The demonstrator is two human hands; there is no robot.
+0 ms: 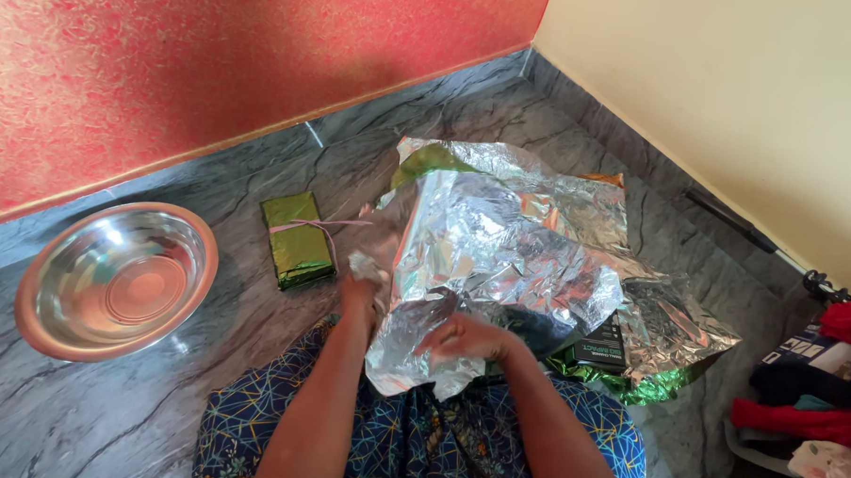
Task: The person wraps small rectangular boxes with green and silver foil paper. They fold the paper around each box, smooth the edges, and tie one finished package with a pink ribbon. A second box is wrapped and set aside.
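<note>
Foil sheet, crumpled silver, sprawls centre-right on grey floor, long axis near-left to far-right. Steel bowl far left. Right hand clutches foil's near edge; left hand pinches its left edge. Green packet just left.

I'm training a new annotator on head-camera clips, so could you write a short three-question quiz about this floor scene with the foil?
1. True or false: the steel bowl holds green packets.
2. Which lies between the bowl and the crumpled foil sheet? A) a red cloth B) a green packet tied with string C) a black rod
3. Fill in: the right hand rests on the foil sheet's ______ edge, nearest the person.

Key
1. False; the bowl shows only bare metal.
2. B
3. Lower; the left hand is at the sheet's left edge, its fingers around something small and pale that I cannot identify.
</note>
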